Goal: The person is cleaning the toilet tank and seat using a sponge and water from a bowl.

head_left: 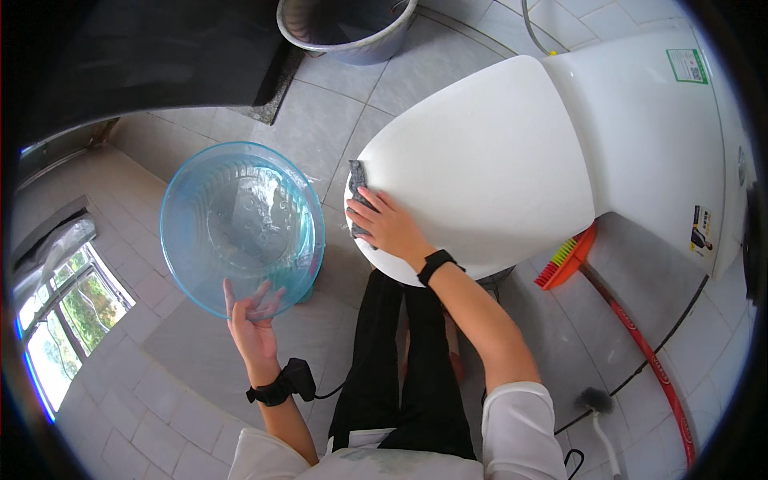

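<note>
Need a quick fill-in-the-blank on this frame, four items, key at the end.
1. The ____ hand has a gray cloth against the white toilet lid.
2. The basin by the left hand is ____ in color.
3. The orange-headed broom has a handle colored ____.
4. Both wrists wear ____ straps.

Missing words: right; blue; red; black.

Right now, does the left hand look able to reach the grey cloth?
Probably yes: from the near rim of the blue basin, the left hand has open space toward the grey cloth; the right hand covers part of it, but its far end is uncovered.
</note>
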`<state>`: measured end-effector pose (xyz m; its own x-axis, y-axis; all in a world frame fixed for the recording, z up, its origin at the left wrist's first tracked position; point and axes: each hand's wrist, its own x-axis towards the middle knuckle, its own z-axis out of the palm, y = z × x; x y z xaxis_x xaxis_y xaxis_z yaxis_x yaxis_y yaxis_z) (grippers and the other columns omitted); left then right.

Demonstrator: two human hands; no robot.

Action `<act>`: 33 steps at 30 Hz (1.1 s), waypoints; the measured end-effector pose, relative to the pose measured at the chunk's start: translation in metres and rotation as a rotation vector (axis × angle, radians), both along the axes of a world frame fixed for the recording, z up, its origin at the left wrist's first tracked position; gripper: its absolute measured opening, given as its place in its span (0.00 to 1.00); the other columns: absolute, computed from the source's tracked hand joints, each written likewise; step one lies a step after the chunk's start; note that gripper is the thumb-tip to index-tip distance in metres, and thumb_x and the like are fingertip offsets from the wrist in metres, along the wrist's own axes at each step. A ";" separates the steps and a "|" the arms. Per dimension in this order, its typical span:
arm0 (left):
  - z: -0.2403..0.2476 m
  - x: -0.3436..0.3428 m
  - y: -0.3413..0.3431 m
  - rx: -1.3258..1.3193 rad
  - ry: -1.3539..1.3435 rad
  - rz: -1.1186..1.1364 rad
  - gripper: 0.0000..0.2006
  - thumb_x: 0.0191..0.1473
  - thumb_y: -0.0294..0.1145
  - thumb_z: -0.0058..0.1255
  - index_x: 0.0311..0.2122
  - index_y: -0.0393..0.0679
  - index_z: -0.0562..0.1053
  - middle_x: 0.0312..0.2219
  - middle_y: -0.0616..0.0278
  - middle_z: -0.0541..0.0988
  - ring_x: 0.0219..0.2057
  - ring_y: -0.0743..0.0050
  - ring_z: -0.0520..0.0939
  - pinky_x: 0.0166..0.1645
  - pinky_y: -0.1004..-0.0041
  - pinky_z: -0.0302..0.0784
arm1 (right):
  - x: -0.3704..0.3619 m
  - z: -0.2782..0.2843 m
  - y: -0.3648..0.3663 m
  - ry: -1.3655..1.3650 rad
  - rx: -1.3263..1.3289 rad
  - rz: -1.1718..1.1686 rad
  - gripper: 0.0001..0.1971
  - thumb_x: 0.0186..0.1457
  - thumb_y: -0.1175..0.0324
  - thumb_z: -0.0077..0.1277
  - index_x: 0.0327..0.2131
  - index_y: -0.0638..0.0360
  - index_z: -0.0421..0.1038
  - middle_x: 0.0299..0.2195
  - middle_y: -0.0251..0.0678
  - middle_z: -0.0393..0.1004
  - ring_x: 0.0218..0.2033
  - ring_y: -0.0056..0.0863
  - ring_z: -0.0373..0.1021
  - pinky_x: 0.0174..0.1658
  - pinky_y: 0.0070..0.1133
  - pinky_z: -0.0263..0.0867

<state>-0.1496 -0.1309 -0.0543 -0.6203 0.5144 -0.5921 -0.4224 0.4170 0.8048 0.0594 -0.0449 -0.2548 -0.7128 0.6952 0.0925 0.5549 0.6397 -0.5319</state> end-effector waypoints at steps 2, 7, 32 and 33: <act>0.000 0.005 0.005 -0.009 0.000 -0.001 0.36 0.43 0.21 0.33 0.59 0.37 0.37 0.29 0.56 0.66 0.43 0.43 0.71 0.42 0.51 0.74 | 0.022 -0.002 0.004 -0.035 0.000 0.031 0.23 0.46 0.53 0.47 0.47 0.48 0.63 0.53 0.26 0.57 0.58 0.30 0.46 0.57 0.30 0.46; 0.001 -0.006 0.005 -0.017 0.009 0.001 0.36 0.43 0.21 0.33 0.59 0.37 0.37 0.31 0.52 0.67 0.44 0.43 0.71 0.42 0.52 0.74 | 0.122 0.020 0.081 -0.041 0.155 -0.444 0.20 0.44 0.65 0.51 0.43 0.57 0.65 0.47 0.35 0.62 0.51 0.41 0.55 0.52 0.34 0.53; 0.009 -0.005 0.014 0.022 0.016 -0.018 0.37 0.43 0.21 0.34 0.59 0.38 0.35 0.31 0.50 0.67 0.44 0.43 0.71 0.42 0.55 0.75 | 0.024 0.002 0.006 -0.052 -0.021 0.088 0.23 0.47 0.55 0.47 0.47 0.49 0.63 0.53 0.25 0.57 0.58 0.29 0.46 0.57 0.28 0.46; 0.010 -0.004 0.014 0.017 0.030 -0.016 0.37 0.43 0.21 0.34 0.59 0.38 0.35 0.32 0.50 0.67 0.44 0.43 0.71 0.42 0.54 0.75 | 0.039 0.001 0.010 -0.063 0.044 0.001 0.21 0.47 0.56 0.47 0.46 0.48 0.64 0.52 0.26 0.58 0.58 0.28 0.46 0.57 0.28 0.47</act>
<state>-0.1540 -0.1169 -0.0447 -0.6290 0.5345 -0.5646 -0.3913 0.4099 0.8240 0.0983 -0.0345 -0.2536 -0.7187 0.6909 0.0783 0.5858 0.6623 -0.4672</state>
